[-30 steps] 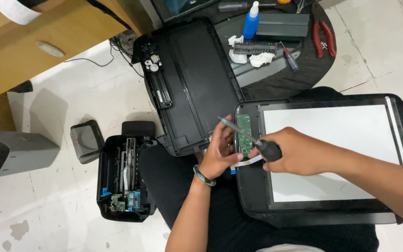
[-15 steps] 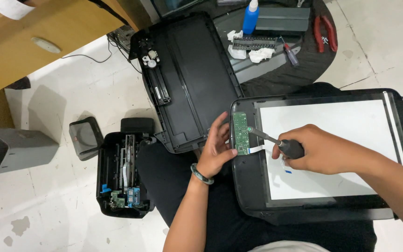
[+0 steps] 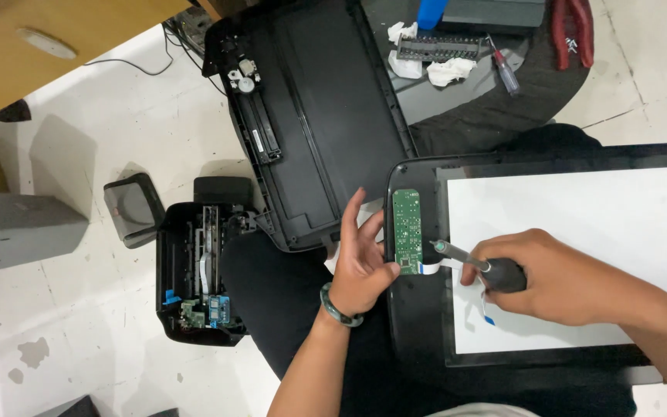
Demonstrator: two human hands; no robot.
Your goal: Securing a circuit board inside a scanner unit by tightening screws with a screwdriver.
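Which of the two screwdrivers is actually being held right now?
The black-handled screwdriver, gripped in the right hand over the white panel. The other screwdriver lies untouched at the top, beside the red pliers.

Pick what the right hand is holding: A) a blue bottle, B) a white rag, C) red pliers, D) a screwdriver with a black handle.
D: the right hand grips a screwdriver by its black handle, tip beside the green circuit board.
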